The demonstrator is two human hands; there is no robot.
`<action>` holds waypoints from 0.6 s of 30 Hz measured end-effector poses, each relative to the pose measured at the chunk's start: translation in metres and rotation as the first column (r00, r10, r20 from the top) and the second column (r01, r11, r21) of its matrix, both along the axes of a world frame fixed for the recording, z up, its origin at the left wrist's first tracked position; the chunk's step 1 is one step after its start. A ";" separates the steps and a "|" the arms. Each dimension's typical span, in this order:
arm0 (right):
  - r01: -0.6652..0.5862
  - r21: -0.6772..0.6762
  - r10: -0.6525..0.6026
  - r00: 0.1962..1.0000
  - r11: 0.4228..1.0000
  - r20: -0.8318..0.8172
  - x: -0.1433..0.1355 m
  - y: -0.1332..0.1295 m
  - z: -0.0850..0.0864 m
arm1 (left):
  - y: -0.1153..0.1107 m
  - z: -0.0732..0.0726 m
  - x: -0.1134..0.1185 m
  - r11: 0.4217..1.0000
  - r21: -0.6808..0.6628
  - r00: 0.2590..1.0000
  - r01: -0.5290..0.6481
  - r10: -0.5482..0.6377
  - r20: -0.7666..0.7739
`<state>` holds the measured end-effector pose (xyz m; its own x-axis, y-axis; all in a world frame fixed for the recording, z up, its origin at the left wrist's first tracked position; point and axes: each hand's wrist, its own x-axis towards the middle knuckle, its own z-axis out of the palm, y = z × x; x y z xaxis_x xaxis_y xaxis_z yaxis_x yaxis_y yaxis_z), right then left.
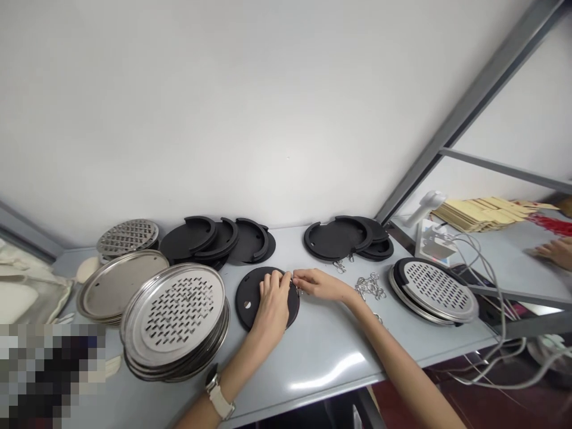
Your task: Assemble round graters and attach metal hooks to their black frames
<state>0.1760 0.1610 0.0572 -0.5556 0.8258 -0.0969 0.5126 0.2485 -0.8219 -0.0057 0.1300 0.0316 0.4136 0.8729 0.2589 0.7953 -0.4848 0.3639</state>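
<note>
A round black disc (247, 292) with a small hole lies on the table in front of me. Over its right half, my left hand (273, 301) is closed on it, fingers bent and the tips near the right edge. At that same edge my right hand (315, 283) pinches a small shiny metal piece (300, 291), partly hidden by the fingers; it looks like a ring or clasp. More small metal rings and clasps (370, 287) lie in a loose heap just right of my right hand.
To the left stand a stack of perforated metal plates (179, 310) and plain round metal plates (120, 286). Black discs with raised rims (250, 241) and others (335, 238) line the wall. Grater-topped discs (435, 292) lie right, near white cables (500, 298). Another person's hand (556, 251) shows far right.
</note>
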 end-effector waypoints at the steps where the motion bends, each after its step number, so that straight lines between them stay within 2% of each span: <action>1: -0.004 -0.010 0.004 1.000 1.000 -0.011 0.000 0.000 0.000 | 0.000 0.000 0.000 1.000 0.005 1.000 0.004 -0.004 0.006; 6: -0.009 0.007 0.009 1.000 1.000 -0.011 -0.002 -0.003 -0.002 | -0.005 0.004 -0.002 0.999 0.025 0.999 0.029 -0.030 0.042; 10: 0.075 0.110 -0.077 0.997 0.991 0.011 -0.010 -0.016 -0.009 | -0.017 0.007 -0.004 0.999 0.024 0.997 0.032 -0.034 0.073; 14: 0.229 0.267 -0.240 0.971 0.936 0.009 -0.023 -0.044 -0.018 | -0.031 0.010 -0.008 0.998 0.020 0.990 0.065 -0.067 0.121; 18: 0.329 0.352 -0.347 0.938 0.876 -0.012 -0.034 -0.073 -0.024 | -0.043 0.014 -0.016 0.990 -0.002 0.972 0.142 -0.139 0.189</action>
